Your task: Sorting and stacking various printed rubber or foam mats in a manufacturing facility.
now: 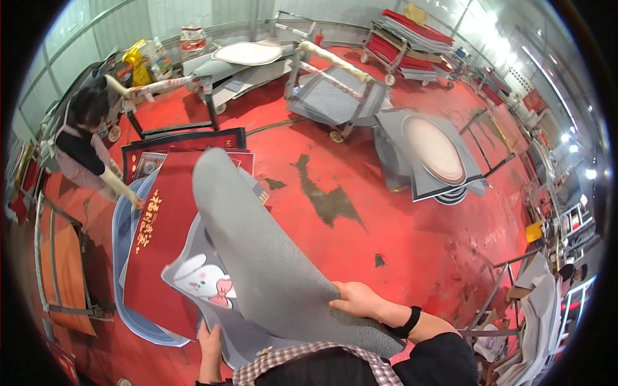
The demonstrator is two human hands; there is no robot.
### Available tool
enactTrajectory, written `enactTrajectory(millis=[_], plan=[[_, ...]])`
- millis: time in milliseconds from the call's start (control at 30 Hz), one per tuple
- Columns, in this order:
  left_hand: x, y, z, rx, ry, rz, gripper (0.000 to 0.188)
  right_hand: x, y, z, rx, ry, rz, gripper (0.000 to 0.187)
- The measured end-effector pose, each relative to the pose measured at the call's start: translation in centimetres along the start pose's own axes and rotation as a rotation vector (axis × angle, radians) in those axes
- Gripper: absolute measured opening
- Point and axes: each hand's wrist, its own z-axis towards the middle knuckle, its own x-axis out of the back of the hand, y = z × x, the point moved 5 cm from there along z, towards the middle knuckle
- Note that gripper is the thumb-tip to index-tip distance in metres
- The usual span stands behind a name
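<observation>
A floor mat is bent over in front of me, its plain grey underside up. One part of its top side shows a white cartoon rabbit with a pink bow. My right hand grips the mat's right edge, thumb on the grey underside. At the lower left, my left hand holds its near edge, with some fingers hidden. Below and left lies a dark red mat with gold lettering, on a stack of bluish-grey mats. A co-worker's hand touches the red mat's far left edge.
The co-worker bends over the pile at the left. Mat-laden carts stand at the back. A grey mat with an oval pattern tops a pile at the right. Metal frames line the left, and grey sheets the lower right.
</observation>
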Motion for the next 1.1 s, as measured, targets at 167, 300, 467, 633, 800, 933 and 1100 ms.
enactTrajectory(millis=[167, 300, 467, 633, 800, 933, 1100], plan=[[-9.1, 9.0, 0.6, -0.168, -0.134, -0.182, 0.041, 7.6, 3.8, -4.6, 0.046, 0.246, 0.009, 0.047], [-17.8, 16.1, 3.8, -0.371, -0.266, 0.007, 0.044, 12.5, 7.0, -7.5, 0.0, 0.434, -0.001, 0.048], [-28.1, 23.4, 10.1, -0.432, -0.381, 0.052, 0.043, 19.0, 10.4, -7.4, -0.1, 0.692, 0.067, 0.044], [-38.9, 31.9, 18.2, -0.663, -0.522, 0.142, 0.044, 25.7, 13.6, -3.2, -0.212, 0.889, 0.123, 0.041], [-49.6, 41.8, 25.2, -0.782, -0.7, 0.13, 0.044, 34.5, 16.0, 0.5, -0.332, 1.132, 0.352, 0.028], [-57.0, 46.1, 28.5, -0.802, -0.821, 0.116, 0.046, 39.6, 18.2, 3.0, -0.405, 1.219, 0.37, 0.026], [-66.7, 47.5, 32.3, -0.789, -0.875, 0.108, 0.047, 45.5, 24.3, 6.3, -0.409, 1.236, 0.292, 0.026]])
